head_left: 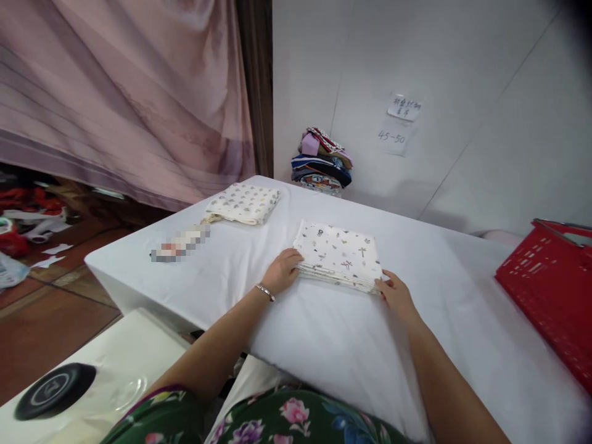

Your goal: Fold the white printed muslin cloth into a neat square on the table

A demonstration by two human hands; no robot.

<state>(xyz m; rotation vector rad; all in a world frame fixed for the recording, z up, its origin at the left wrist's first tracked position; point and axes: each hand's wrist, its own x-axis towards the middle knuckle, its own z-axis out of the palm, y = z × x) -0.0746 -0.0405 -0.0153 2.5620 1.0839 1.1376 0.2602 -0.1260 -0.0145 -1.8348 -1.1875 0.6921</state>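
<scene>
A folded white cloth [340,250] with small plant-like prints lies on the white-covered table [324,345], its layered edge facing me. My left hand [283,270] wears a bracelet and grips the cloth's near left corner, fingertips on top. At the near right corner, my right hand [395,293] pinches the layers between thumb and fingers. Farther back on the left lies another folded cream cloth [245,203] with grey and yellow prints. Beside it sits a slim object [180,243], blurred out by pixels.
A red plastic basket [546,290] stands at the table's right. Behind the table rises a stack of folded fabrics [321,163] against the wall. At lower left, a black round object [55,390] rests on a pale surface [134,345]. A pink curtain [139,92] hangs at left.
</scene>
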